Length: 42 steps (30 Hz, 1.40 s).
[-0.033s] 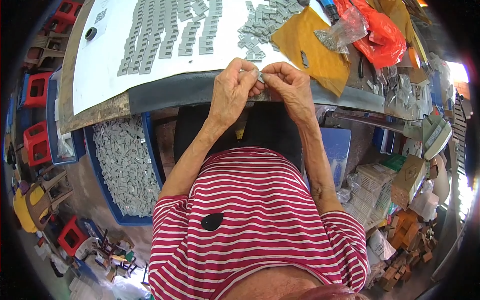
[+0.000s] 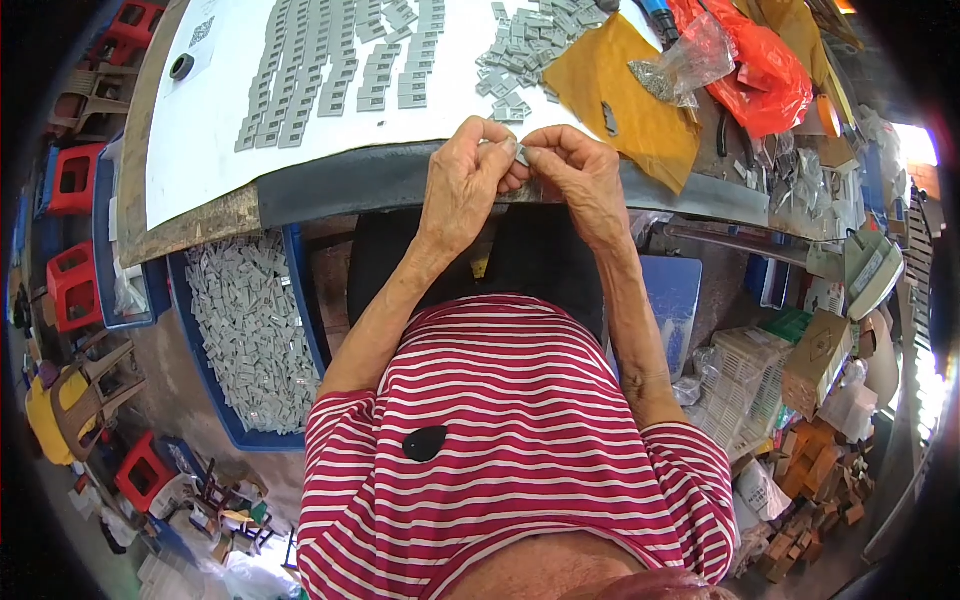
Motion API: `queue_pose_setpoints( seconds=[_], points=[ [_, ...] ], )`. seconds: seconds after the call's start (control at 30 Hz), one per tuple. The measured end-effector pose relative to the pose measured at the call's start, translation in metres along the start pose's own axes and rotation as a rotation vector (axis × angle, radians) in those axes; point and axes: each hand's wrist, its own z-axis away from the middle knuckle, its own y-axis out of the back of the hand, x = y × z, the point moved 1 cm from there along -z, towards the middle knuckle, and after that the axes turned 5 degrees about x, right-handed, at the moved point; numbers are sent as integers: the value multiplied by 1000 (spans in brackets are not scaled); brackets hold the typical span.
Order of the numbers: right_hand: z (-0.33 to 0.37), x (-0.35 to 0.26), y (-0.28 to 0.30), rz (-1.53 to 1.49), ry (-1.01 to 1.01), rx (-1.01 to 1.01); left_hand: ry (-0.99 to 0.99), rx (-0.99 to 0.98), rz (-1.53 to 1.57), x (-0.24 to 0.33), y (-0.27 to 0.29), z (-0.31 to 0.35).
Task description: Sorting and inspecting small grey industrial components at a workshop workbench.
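Note:
At the table's front edge my left hand and my right hand meet, fingers bent inward. Pinched between their fingertips is a small grey plastic piece, mostly covered by the fingers. Beyond my left hand, overlapping rows of flat grey pieces lie on a white sheet. Past my fingertips is a loose heap of similar grey pieces. A brown-yellow cloth or paper sheet lies beyond my right hand, with a dark grey part on it.
Below the table at left stands a blue bin full of grey pieces. A red plastic bag and a clear bag of small metal bits lie at the table's far right. A black tape roll rests at the far left.

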Motion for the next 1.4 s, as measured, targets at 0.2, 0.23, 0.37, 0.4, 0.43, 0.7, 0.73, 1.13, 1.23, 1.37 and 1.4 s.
queue_pose_setpoints(
  seconds=[0.2, 0.23, 0.37, 0.4, 0.43, 0.7, 0.73, 1.13, 1.23, 1.37, 1.4],
  points=[
    [-3, -4, -1, -59, -31, -14, 36, -38, 40, 9, 2, -2],
    [-5, -4, 2, -60, -24, -16, 39, -72, 30, 13, 4, -3],
    [-13, -8, 10, -113, -164, -145, 8, -158, -195, 22, 10, -4],
    [-15, -13, 13, -95, -188, -170, -67, -180, -270, 23, 13, -6],
    [-18, -13, 15, -90, -189, -194, -97, -204, -317, 30, 14, -7],
    [-33, -21, 20, 5, -204, -280, -465, -270, -596, 34, 19, -23],
    [-37, -19, 21, -20, -203, -292, -448, -265, -597, 34, 20, -26],
    [-43, -24, 31, -101, -44, -129, -290, -18, -547, 38, 63, -111],
    [-34, -23, 37, -112, -50, -89, -378, 102, -597, 40, 78, -149],
    [-20, -17, 51, -122, -94, -65, -467, 209, -749, 31, 88, -203],
    [-17, -16, 51, -124, -91, -69, -505, 262, -824, 28, 92, -213]
  ],
)
